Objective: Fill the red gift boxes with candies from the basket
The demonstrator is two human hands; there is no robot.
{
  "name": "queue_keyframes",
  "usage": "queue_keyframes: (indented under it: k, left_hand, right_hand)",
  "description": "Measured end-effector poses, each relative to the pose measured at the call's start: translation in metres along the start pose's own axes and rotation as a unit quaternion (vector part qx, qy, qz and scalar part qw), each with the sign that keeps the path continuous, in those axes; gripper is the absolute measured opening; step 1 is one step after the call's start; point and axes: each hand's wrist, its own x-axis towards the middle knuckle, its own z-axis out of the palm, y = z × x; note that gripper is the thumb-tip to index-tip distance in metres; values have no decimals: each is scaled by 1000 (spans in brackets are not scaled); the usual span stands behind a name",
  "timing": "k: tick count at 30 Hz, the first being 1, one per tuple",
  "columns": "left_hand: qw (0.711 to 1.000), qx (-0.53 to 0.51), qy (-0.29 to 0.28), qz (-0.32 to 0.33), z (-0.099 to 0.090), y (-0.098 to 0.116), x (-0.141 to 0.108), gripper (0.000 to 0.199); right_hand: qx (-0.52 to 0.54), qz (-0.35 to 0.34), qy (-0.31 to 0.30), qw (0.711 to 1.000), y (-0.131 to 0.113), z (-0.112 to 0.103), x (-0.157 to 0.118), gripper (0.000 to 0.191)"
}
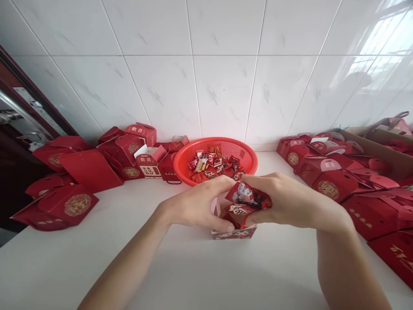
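Note:
In the middle of the white table stands a small red gift box [234,234], its top unfolded. My left hand [201,202] is closed on the box's left side, with the thumb at the front edge. Wrapped candies [248,196] in shiny red wrappers are pinched in my right hand [284,200], right over the box opening. More red wrappers show lower, partly inside the box; my fingers hide much of its interior. Just behind both hands sits a red plastic basket [250,161] holding several wrapped candies [209,163].
Red gift boxes [77,204] cluster at the left, one with its top open [150,159]. Rows of similar boxes [338,176] line the right side, beside a cardboard carton [380,144]. A tiled wall [222,94] rises behind; a door handle [16,116] is at far left.

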Motion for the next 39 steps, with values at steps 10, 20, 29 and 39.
queue_keyframes:
  k: [10,20,29,39]
  left_hand:
    - [1000,22,-3,19,2,2,-1,66]
    - [992,127,12,-1,4,9,-3,54]
    - [985,156,-32,67,16,19,-14,63]
    - [985,170,2,32,-1,4,-13,35]
  right_hand:
    - [16,-23,-6,1000,-1,2,-1,25]
    - [17,-52,61,997,2,-4,-10,18]
    - [122,-174,16,977,-5,-15,-18,20]
    - [34,-65,-9,997,1,0,-3,13]
